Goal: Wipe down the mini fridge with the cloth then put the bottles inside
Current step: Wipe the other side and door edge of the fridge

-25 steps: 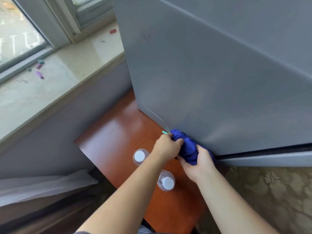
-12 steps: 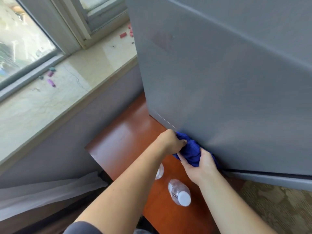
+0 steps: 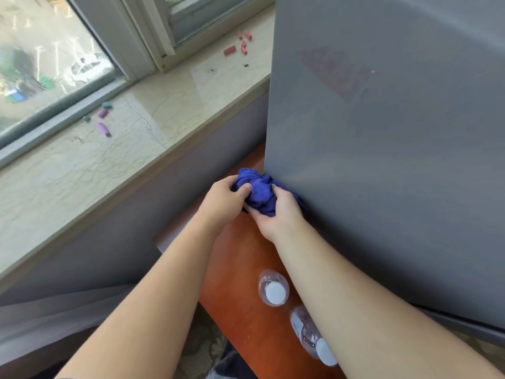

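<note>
Both your hands are clenched on the blue cloth (image 3: 259, 191). Your left hand (image 3: 222, 205) has its fingers curled over the cloth's left side, with the thumb pressing into the bunched fabric. Your right hand (image 3: 276, 214) grips it from below and from the right. The cloth is wadded into a ball and pressed against the lower left vertical edge of the grey mini fridge (image 3: 382, 160), just above the wooden top (image 3: 235, 258) the fridge stands on.

Nearer you on that wooden top, two clear bottles with white caps stand close together beside your right forearm. The first bottle (image 3: 274, 288) is in full view, its cap facing up at you. The second bottle (image 3: 311, 335) sits closer to the top's near edge and is partly hidden behind your forearm.

To the left, beyond the top's left edge, runs a pale stone windowsill (image 3: 164, 110). It carries a few small purple pieces (image 3: 103, 128) near the window frame and some red pieces (image 3: 240, 45) farther back, close to the fridge.
</note>
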Demonstrator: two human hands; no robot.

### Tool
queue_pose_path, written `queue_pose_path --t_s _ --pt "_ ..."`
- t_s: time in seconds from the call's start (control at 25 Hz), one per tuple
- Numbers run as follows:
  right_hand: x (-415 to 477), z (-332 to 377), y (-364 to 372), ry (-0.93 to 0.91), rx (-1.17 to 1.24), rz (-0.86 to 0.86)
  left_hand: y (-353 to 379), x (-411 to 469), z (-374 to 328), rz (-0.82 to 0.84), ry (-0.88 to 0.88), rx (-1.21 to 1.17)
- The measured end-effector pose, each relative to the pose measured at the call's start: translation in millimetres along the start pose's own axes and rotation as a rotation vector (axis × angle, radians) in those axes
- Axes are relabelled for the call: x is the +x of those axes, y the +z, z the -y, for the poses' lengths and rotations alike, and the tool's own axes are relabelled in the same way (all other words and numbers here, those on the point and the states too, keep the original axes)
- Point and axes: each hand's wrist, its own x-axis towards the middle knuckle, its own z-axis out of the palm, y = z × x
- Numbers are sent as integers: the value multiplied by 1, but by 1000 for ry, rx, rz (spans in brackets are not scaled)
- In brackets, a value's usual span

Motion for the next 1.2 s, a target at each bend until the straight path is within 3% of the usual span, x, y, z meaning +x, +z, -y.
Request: queue_pose_path --t_s 0.2,0.36,0.6,0.72,0.88,1.0,1.08,1.2 --pt "20 -9 -12 -25 -9 -67 15 10 23 19 23 -29" --pt "14 -3 -45 -34 12 -92 34 0 23 128 6 14" --pt "-14 17 -102 -32 20 -93 67 -19 -3 319 -131 286" --pt "-42 32 -125 -35 9 -78 87 -41 -35 356 -133 509" --pt "-71 48 -167 -26 36 -119 124 -81 -62 425 -179 635" --pt "-93 58 -205 -34 59 -191 162 -115 -67 506 -120 804" --pt "-112 63 -232 -78 110 -252 188 -139 -67 567 -123 791" --pt "-140 70 -269 -139 149 -267 223 -169 -52 586 -138 586"
